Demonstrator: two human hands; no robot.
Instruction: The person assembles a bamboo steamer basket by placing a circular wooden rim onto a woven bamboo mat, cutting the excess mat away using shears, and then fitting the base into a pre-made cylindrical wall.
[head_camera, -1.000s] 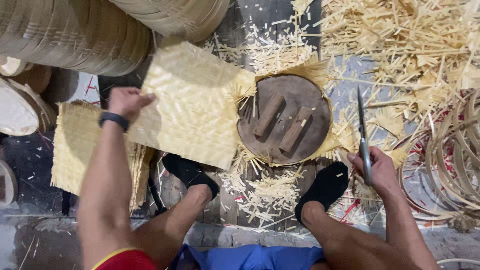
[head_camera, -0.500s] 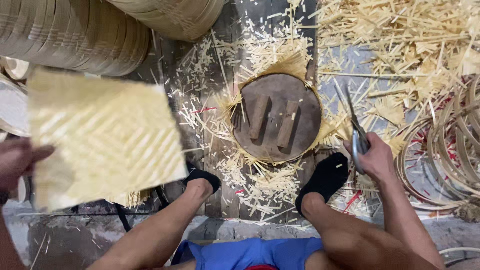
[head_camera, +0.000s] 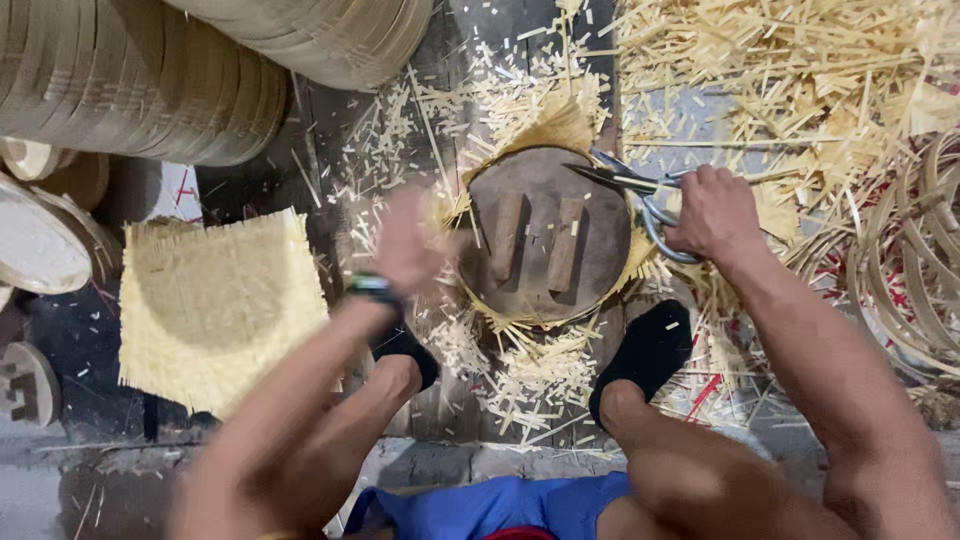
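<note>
The round wooden disc (head_camera: 545, 235) lies on the floor (head_camera: 250, 190) between the person's 2 black-socked feet, with 2 short wooden blocks (head_camera: 535, 238) standing side by side on its top. Frayed ends of a woven mat stick out from under the disc all round its rim.

The right hand (head_camera: 712, 212) is just right of the disc, clenched through the loop handles of a pair of metal scissors (head_camera: 640, 195). The blades point left and reach over the disc's upper right rim.

The left hand (head_camera: 405, 240) is at the disc's left edge. It is blurred, so I cannot tell whether it is released or grasping anything. A dark watch (head_camera: 375, 290) sits on its wrist.

A square woven mat (head_camera: 215, 305) lies flat on the floor well left of the disc, apart from both hands. Above and left of the disc are stacks of round bamboo hoops (head_camera: 130, 80). Cut bamboo slivers (head_camera: 760, 70) lie thick above and right of the disc, and more are scattered below it between the feet. Thin bent rings (head_camera: 910, 270) are piled far right of the disc.
</note>
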